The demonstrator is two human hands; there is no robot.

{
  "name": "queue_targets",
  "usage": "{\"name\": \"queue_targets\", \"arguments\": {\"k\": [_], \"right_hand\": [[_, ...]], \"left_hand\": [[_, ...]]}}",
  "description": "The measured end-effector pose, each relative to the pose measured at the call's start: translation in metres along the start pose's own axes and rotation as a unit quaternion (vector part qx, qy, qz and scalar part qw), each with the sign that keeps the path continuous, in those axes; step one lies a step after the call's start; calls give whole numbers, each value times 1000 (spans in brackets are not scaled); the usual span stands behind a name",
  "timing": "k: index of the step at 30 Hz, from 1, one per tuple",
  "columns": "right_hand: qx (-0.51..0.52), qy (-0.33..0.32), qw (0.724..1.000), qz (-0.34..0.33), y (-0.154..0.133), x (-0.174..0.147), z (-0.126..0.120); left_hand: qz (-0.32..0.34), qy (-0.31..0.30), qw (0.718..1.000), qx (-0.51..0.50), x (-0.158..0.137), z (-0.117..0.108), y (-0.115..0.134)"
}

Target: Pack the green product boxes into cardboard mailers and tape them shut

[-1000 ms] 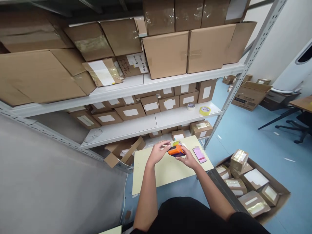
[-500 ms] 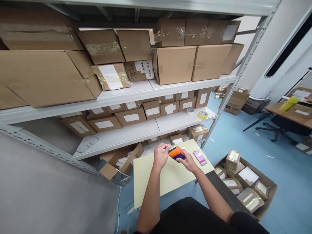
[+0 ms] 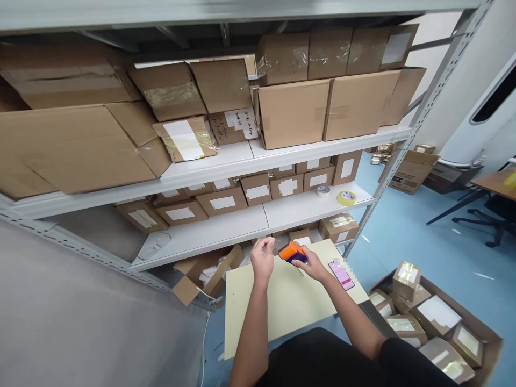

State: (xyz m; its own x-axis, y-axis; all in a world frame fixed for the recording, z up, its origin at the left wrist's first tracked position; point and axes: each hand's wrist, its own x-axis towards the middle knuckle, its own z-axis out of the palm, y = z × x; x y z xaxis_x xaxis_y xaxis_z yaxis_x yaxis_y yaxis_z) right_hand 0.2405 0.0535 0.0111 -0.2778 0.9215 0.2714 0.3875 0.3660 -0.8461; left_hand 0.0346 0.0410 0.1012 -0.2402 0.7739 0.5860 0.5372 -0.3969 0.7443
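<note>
An orange and dark blue handheld device point(image 3: 292, 252) is gripped in my right hand point(image 3: 313, 265), its thumb and fingers wrapped around the near end. To the left of it, apart from the device, my left hand point(image 3: 262, 258) is raised with thumb and fingertips pinched together. Whatever may be between those fingertips is too small to make out. Both hands are over a pale yellow table point(image 3: 258, 317). A phone point(image 3: 342, 276) with a lit pink screen lies on the table, right of my right hand.
A metal shelf rack point(image 3: 226, 215) stacked with cardboard boxes stands beyond the table. Tape rolls point(image 3: 346, 198) sit on its middle shelf. At the left is an open carton point(image 3: 189, 287). A large box of small parcels point(image 3: 439, 314) is at the lower right.
My left hand has moved slightly left, away from the device, still pinched. My right hand keeps its hold. The camera view has shifted, so the table and shelves appear lower.
</note>
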Motion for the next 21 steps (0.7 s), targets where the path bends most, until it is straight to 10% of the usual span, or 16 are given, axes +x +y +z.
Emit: {"name": "queue_targets", "arguments": {"k": [5,21], "right_hand": [[10,19,1000,-6,28,16,-18],[-254,6,966,-43,116,208,-86]], "left_hand": [[82,-21,994,73,3,26,2],[-117,-66,987,86,-28,43,2]]}}
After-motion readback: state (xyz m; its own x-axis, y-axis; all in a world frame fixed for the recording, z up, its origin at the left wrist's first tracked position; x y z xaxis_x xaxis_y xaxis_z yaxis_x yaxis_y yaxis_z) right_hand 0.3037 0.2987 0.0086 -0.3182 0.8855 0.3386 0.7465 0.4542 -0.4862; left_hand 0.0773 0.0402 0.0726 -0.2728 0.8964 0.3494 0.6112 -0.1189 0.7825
